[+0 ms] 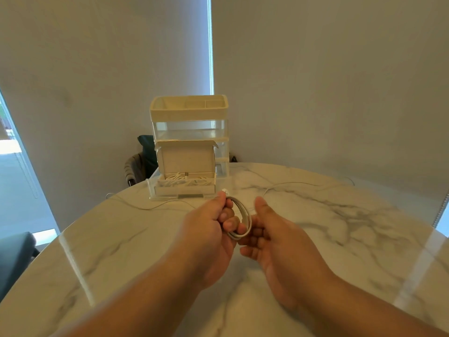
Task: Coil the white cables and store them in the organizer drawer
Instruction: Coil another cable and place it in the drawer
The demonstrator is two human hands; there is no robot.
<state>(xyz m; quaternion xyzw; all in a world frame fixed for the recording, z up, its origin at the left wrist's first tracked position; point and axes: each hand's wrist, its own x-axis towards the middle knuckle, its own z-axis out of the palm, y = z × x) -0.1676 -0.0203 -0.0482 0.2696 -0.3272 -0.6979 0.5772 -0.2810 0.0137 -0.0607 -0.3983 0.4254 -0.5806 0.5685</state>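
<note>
Coil of white cable held above the table, between both hands, just in front of the organizer. The left hand pinches the top of the loops between thumb and curled fingers, with a connector end protruding above the thumb. The right hand has its fingers curled under the lower arc of the loops, thumb raised and apart from them.

Step in hand, as judged: winding of this cable appears finished or nearly so, and transfer to storage comes next. The lowest drawer stands pulled out toward the person and carries an open cardboard box, lid tipped up, with white cables already inside. The next move calls for keeping the loops clamped so they do not spring apart, carrying them forward over the drawer's front wall and the box's front wall, and lowering them onto the cables there.

Edges and room: the path from hands to drawer is short and unobstructed. The raised lid limits travel at the back, and the upper tiers overhang the rear of the drawer, so entry is best made from above and in front. Two uncoiled cables lie on the table, one to the left and one to the right, both away from the path.
</note>
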